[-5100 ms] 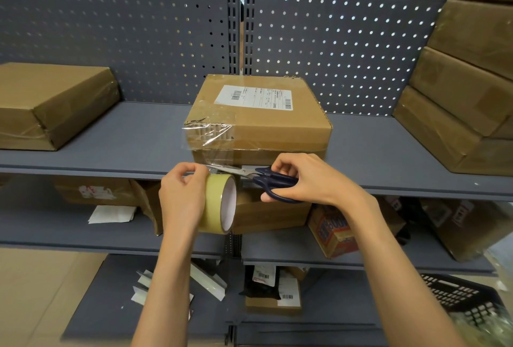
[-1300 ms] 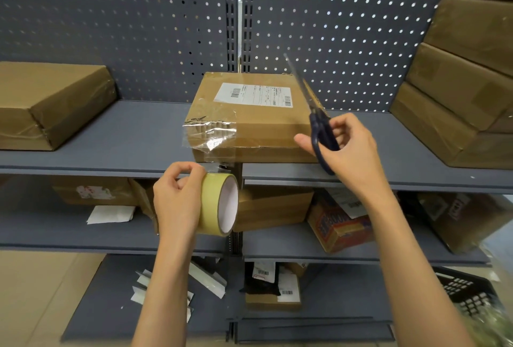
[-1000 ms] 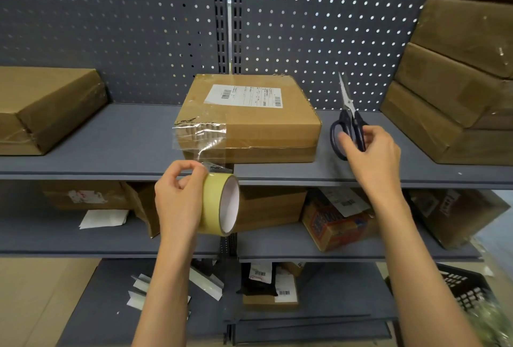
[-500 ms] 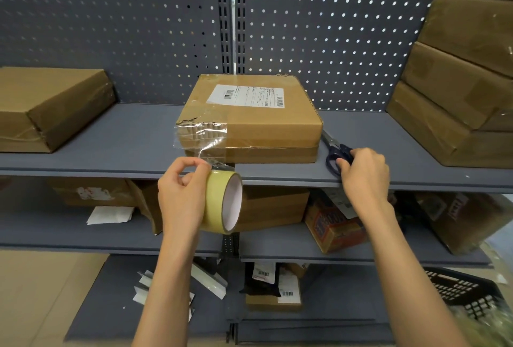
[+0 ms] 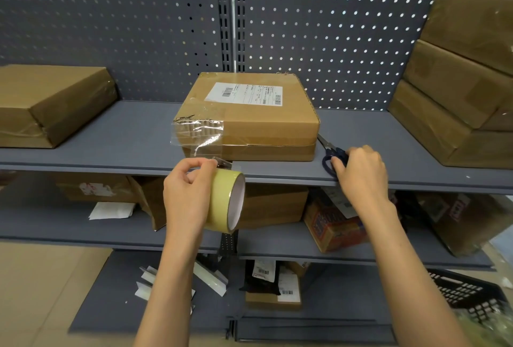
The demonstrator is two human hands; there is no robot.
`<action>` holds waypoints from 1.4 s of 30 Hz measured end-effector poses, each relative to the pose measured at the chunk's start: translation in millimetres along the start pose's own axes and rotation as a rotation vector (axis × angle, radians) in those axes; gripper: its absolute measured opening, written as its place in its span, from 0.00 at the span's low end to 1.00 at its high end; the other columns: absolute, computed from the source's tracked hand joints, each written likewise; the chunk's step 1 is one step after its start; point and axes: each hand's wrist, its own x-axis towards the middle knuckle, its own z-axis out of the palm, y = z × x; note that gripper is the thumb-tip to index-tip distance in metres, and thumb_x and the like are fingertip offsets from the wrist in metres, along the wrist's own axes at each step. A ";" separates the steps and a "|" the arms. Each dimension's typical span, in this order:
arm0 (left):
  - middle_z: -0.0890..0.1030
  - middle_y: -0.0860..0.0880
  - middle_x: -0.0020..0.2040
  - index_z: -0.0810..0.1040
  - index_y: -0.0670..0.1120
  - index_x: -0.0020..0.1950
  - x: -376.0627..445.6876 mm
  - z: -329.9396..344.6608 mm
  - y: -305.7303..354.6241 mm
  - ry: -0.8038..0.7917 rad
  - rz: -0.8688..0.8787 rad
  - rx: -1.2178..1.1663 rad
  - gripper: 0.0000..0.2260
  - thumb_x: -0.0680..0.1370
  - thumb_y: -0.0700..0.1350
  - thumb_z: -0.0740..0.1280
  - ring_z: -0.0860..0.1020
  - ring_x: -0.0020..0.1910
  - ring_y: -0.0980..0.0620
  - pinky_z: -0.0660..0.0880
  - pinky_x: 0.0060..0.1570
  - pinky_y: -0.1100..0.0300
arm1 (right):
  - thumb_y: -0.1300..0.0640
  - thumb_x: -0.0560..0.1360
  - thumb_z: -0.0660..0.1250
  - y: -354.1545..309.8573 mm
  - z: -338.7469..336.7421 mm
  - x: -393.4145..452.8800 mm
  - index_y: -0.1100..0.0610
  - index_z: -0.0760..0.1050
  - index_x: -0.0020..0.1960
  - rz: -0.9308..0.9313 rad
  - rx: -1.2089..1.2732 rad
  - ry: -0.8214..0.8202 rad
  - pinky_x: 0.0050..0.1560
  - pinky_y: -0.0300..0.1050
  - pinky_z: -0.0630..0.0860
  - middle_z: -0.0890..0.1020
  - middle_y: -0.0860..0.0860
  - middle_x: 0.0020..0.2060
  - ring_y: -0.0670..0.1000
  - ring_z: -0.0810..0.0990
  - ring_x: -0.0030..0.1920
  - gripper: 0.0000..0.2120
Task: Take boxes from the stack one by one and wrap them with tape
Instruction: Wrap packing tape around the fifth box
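- The left hand (image 5: pixel 188 196) is gripping the roll of tape (image 5: pixel 226 201) in front of the shelf (image 5: pixel 125 135) edge, fingers curled around its outer face
- The left thumb and forefinger are pinching together at the top of the roll, where the loose tape end is sitting
- The right hand (image 5: pixel 358 170) is resting on the front part of the shelf, fingers curled down over the dark handles of the scissors (image 5: pixel 331 156)
- The scissors are lying flat on the shelf, blades pointing toward the right front corner of the box (image 5: pixel 249 121); whether the blades are touching the box cannot be told
- The box is sitting in the middle of the shelf, label on top, with clear tape (image 5: pixel 198 133) covering its left front corner
- The stack of boxes (image 5: pixel 458 83) is standing at the right end of the shelf
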 end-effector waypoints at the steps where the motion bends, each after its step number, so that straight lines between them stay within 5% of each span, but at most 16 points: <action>1: 0.77 0.51 0.37 0.78 0.48 0.44 -1.2 0.4 0.9 -0.002 0.020 0.003 0.02 0.77 0.44 0.67 0.76 0.36 0.60 0.69 0.39 0.59 | 0.54 0.80 0.63 -0.5 -1.5 -1.0 0.66 0.76 0.57 -0.016 0.006 0.016 0.47 0.50 0.71 0.76 0.61 0.52 0.60 0.74 0.55 0.15; 4: 0.75 0.54 0.27 0.74 0.49 0.49 -4.2 1.2 3.4 -0.012 0.070 0.028 0.05 0.76 0.43 0.68 0.72 0.27 0.64 0.69 0.36 0.61 | 0.56 0.80 0.62 -3.4 -9.0 -3.4 0.65 0.75 0.60 -0.074 0.067 0.072 0.51 0.50 0.71 0.76 0.60 0.54 0.59 0.74 0.56 0.15; 9: 0.74 0.56 0.23 0.72 0.50 0.48 -7.5 0.0 10.3 -0.046 0.143 0.041 0.07 0.76 0.40 0.68 0.71 0.28 0.60 0.67 0.35 0.60 | 0.57 0.80 0.61 -15.2 -24.7 -5.3 0.63 0.76 0.60 -0.183 0.173 0.163 0.52 0.47 0.69 0.77 0.58 0.55 0.57 0.74 0.56 0.14; 11: 0.73 0.56 0.24 0.73 0.48 0.47 -8.4 -2.2 14.1 -0.063 0.186 0.049 0.07 0.75 0.38 0.68 0.69 0.31 0.55 0.67 0.34 0.61 | 0.56 0.80 0.61 -20.6 -29.6 -5.9 0.62 0.77 0.59 -0.229 0.212 0.176 0.50 0.46 0.68 0.77 0.57 0.54 0.56 0.74 0.55 0.13; 15: 0.76 0.60 0.29 0.73 0.52 0.46 -9.7 -14.2 25.1 -0.085 0.292 0.126 0.10 0.74 0.38 0.69 0.71 0.29 0.62 0.68 0.28 0.70 | 0.56 0.80 0.61 -38.0 -34.2 -9.4 0.61 0.77 0.58 -0.320 0.249 0.177 0.48 0.47 0.69 0.77 0.55 0.51 0.54 0.75 0.53 0.12; 19: 0.78 0.56 0.37 0.71 0.57 0.46 -8.1 -39.4 41.4 -0.099 0.380 0.265 0.09 0.69 0.47 0.67 0.76 0.37 0.55 0.72 0.34 0.59 | 0.55 0.80 0.60 -62.3 -33.8 -13.9 0.59 0.77 0.56 -0.388 0.246 0.181 0.45 0.42 0.63 0.77 0.53 0.51 0.54 0.74 0.53 0.11; 24: 0.78 0.55 0.42 0.70 0.53 0.52 12.4 -75.4 57.7 -0.110 0.534 0.516 0.11 0.73 0.43 0.66 0.76 0.39 0.48 0.76 0.38 0.45 | 0.54 0.80 0.59 -98.7 -30.7 -18.1 0.58 0.76 0.54 -0.413 0.249 0.200 0.44 0.41 0.63 0.77 0.52 0.50 0.51 0.73 0.51 0.10; 36: 0.79 0.39 0.46 0.69 0.40 0.57 124.6 -114.3 23.5 -0.161 0.773 1.140 0.12 0.75 0.38 0.65 0.76 0.43 0.38 0.58 0.42 0.55 | 0.54 0.80 0.60 -167.3 -8.1 -27.0 0.57 0.76 0.53 -0.334 0.216 0.235 0.45 0.40 0.64 0.77 0.51 0.50 0.50 0.74 0.51 0.09; 42: 0.79 0.37 0.45 0.70 0.40 0.57 156.9 -112.1 -1.3 -0.261 0.768 1.187 0.13 0.74 0.36 0.66 0.76 0.47 0.35 0.62 0.44 0.50 | 0.54 0.80 0.61 -180.6 5.6 -31.2 0.57 0.77 0.51 -0.320 0.185 0.237 0.44 0.40 0.62 0.78 0.51 0.48 0.49 0.73 0.49 0.08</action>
